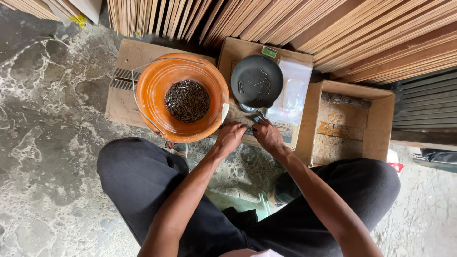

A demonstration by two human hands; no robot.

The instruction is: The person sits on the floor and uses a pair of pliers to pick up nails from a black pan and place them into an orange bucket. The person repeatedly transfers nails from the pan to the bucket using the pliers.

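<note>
Both hands meet just near of the black scale pan (256, 80): left hand (230, 137) curled beside the orange bucket (157, 90) of nails (187, 100), right hand (267, 135) fingering something small — whether either grip pinches anything, I cannot tell. Nails: stiff, light, sharp, likely best pinched mid-shank.

Stacked wooden boards (333, 28), empty cardboard box (381, 123), marbled grey floor (47, 119)

Black trousers over both knees — bare forearms, no sleeves — a sandal under each leg.
</note>
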